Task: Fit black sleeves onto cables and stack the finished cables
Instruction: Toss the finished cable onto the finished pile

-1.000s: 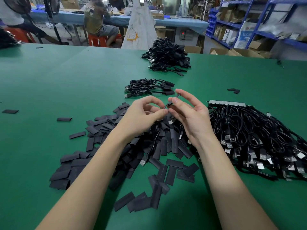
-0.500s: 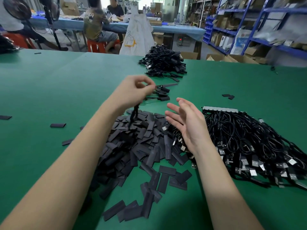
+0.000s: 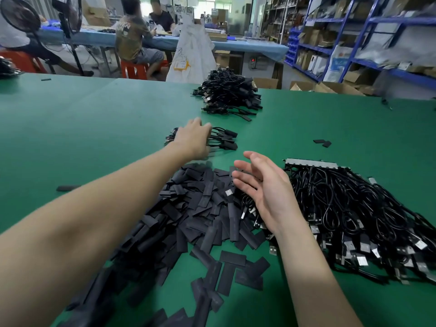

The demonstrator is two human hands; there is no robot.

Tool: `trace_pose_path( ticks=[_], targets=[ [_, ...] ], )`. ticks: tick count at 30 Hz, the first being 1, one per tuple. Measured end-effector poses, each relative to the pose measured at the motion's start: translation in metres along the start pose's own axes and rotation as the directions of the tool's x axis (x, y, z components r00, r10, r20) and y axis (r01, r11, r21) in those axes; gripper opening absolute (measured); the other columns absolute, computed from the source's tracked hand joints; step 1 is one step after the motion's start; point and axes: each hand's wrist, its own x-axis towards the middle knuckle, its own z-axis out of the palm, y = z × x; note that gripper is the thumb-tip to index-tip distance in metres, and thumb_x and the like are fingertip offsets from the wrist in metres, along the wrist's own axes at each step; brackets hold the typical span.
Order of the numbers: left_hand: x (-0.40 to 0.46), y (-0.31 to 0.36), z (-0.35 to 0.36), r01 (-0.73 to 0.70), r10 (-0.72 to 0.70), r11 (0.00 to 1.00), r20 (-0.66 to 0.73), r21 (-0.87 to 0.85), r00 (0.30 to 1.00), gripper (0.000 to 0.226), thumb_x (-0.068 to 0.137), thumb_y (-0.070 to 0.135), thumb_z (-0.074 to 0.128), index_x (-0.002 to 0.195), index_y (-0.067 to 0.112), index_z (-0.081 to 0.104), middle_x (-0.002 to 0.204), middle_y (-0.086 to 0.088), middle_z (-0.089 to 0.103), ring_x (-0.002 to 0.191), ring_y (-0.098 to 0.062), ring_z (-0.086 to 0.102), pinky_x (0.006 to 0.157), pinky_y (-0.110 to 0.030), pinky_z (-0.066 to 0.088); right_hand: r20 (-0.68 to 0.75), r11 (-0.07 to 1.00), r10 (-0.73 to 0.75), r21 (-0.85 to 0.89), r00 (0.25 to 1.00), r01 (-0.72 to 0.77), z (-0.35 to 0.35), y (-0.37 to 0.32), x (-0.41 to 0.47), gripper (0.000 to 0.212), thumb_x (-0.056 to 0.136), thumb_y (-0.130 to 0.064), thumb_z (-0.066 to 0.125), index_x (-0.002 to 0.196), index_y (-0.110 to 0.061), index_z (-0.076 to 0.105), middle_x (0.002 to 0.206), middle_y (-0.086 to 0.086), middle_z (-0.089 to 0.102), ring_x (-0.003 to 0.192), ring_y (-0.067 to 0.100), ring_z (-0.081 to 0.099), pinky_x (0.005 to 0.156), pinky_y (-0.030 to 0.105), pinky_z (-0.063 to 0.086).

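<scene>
My left hand (image 3: 194,138) reaches forward, palm down, onto the small stack of sleeved cables (image 3: 227,140). Its fingertips are hidden among them, so I cannot see whether it still grips a cable. My right hand (image 3: 265,193) hovers open and holds nothing, fingers spread, between the heap of flat black sleeves (image 3: 188,215) and the big pile of bare black cables (image 3: 354,215) at the right.
A larger pile of cables (image 3: 228,93) lies farther back on the green table (image 3: 82,128). Stray sleeves (image 3: 322,142) lie at the right and another (image 3: 67,188) at the left. People sit at a blue table behind; shelves stand at the back right.
My hands parted from a shared grip. The left hand carried the sleeved cable forward and down onto the small stack, while the right hand let go, opened and stayed over the sleeves.
</scene>
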Motion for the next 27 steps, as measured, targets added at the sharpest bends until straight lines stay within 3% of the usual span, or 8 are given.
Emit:
trace_pose_path(
  ticks=[5, 10, 13, 16, 19, 23, 27],
  targets=[
    [-0.035, 0.012, 0.013, 0.005, -0.004, 0.962, 0.004, -0.273, 1.0, 0.019, 0.091, 0.037, 0.065, 0.1, 0.02, 0.06, 0.105, -0.003, 0.058, 0.099, -0.025, 0.057, 0.086, -0.038, 0.049, 0.011, 0.999, 0.011, -0.036, 1.0, -0.01, 0.0, -0.001, 0.0, 0.018, 0.104, -0.019, 0.055, 0.106, -0.009, 0.069, 0.086, 0.006, 0.077, 0.074, 0.016, 0.072, 0.066, 0.025, 0.059],
    [-0.05, 0.046, -0.009, -0.049, 0.031, 0.789, -0.04, -0.612, 0.999, 0.012, 0.092, 0.031, 0.068, 0.092, 0.018, 0.07, 0.085, 0.005, 0.067, 0.075, -0.01, 0.057, 0.075, -0.024, 0.044, 0.07, 0.973, 0.004, -0.23, 0.998, 0.012, 0.003, -0.001, -0.002, 0.019, 0.103, -0.016, 0.054, 0.096, -0.013, 0.072, 0.079, 0.003, 0.075, 0.067, 0.013, 0.068, 0.063, 0.024, 0.058],
    [-0.047, 0.072, -0.028, -0.052, 0.097, 0.686, 0.02, -0.725, 0.995, 0.019, 0.096, 0.029, 0.062, 0.09, 0.016, 0.073, 0.083, 0.002, 0.07, 0.068, -0.007, 0.056, 0.071, -0.025, 0.044, 0.094, 0.946, -0.014, -0.32, 0.996, 0.043, 0.005, -0.002, -0.004, 0.015, 0.101, -0.016, 0.057, 0.095, -0.012, 0.07, 0.074, 0.002, 0.074, 0.062, 0.012, 0.065, 0.059, 0.023, 0.056],
    [-0.042, 0.094, -0.039, -0.011, 0.163, 0.664, 0.13, -0.748, 0.978, 0.026, 0.098, 0.025, 0.056, 0.09, 0.008, 0.073, 0.085, -0.006, 0.07, 0.072, -0.013, 0.055, 0.069, -0.026, 0.047, 0.031, 0.927, -0.083, -0.365, 0.996, 0.089, 0.0, -0.009, -0.005, 0.012, 0.101, -0.016, 0.059, 0.094, -0.011, 0.067, 0.07, 0.002, 0.073, 0.059, 0.012, 0.064, 0.055, 0.023, 0.055],
    [-0.038, 0.11, -0.04, 0.05, 0.209, 0.623, 0.229, -0.78, 0.951, 0.031, 0.1, 0.017, 0.051, 0.07, 0.011, 0.059, 0.064, -0.002, 0.053, 0.057, -0.012, 0.045, 0.051, -0.02, 0.04, -0.028, 0.85, -0.222, -0.495, 0.975, 0.18, -0.012, -0.024, -0.005, 0.009, 0.1, -0.019, 0.061, 0.095, -0.016, 0.067, 0.07, 0.001, 0.074, 0.059, 0.011, 0.066, 0.055, 0.024, 0.054],
    [-0.035, 0.137, -0.031, 0.073, 0.23, 0.655, 0.291, -0.752, 0.929, 0.04, 0.098, 0.011, 0.046, 0.058, 0.012, 0.048, 0.054, -0.001, 0.049, 0.057, -0.017, 0.044, 0.055, -0.025, 0.037, -0.039, 0.716, -0.367, -0.649, 0.929, 0.256, -0.03, -0.052, -0.005, 0.005, 0.096, -0.026, 0.062, 0.095, -0.028, 0.066, 0.071, 0.0, 0.075, 0.055, 0.017, 0.07, 0.061, 0.035, 0.06],
    [-0.029, 0.154, -0.02, 0.225, 0.173, 0.512, 0.357, -0.829, 0.918, 0.031, 0.097, 0.024, 0.058, 0.068, 0.016, 0.052, 0.066, -0.002, 0.048, 0.056, -0.013, 0.041, 0.049, -0.018, 0.035, -0.07, 0.469, -0.531, -0.854, 0.844, 0.224, -0.048, -0.067, -0.005, 0.007, 0.09, -0.03, 0.067, 0.083, -0.03, 0.069, 0.07, -0.013, 0.072, 0.064, 0.0, 0.068, 0.062, 0.017, 0.052]
  ],
)
